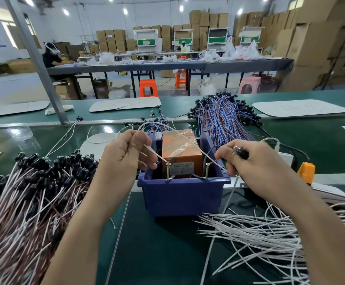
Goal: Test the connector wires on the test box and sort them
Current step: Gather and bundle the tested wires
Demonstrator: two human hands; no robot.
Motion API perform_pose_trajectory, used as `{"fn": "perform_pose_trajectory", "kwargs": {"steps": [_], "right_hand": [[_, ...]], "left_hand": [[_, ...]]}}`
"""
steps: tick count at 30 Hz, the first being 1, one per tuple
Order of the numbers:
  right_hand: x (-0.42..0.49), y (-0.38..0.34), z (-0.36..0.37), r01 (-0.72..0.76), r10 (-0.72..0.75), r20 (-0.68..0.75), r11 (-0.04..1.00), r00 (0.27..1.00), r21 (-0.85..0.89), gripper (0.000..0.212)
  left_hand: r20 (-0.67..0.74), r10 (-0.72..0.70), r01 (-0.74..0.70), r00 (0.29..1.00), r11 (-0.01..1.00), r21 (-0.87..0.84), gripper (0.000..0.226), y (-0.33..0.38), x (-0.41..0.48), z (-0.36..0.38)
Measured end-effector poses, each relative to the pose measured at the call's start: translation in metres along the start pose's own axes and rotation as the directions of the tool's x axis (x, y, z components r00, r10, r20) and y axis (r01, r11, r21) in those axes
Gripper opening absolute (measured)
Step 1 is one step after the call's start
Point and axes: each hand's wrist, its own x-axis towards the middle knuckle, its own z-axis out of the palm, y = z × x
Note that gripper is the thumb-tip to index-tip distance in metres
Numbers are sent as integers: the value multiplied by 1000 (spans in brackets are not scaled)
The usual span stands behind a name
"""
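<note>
Head view: blue bin on the green belt holds a taped orange test box, with two upright screws at its front rim. Left hand pinches a white wire, tip on the left screw. Right hand, fingers curled, pinches a black connector and holds a lead near the right screw.

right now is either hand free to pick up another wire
No, the left hand pinches a white wire, and the right hand pinches a second wire and grips a black connector.

Orange stools and a pink stool stand by a long grey table before stacked cardboard boxes.
</note>
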Motion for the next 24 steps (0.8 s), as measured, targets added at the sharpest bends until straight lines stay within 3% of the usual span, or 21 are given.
{"fn": "perform_pose_trajectory", "kwargs": {"steps": [24], "right_hand": [[-1,-1,-1,-14,14,5,1000,1000,-19,25]], "left_hand": [[6,-7,7,1000,1000,-3,31,-6,3,-4]]}}
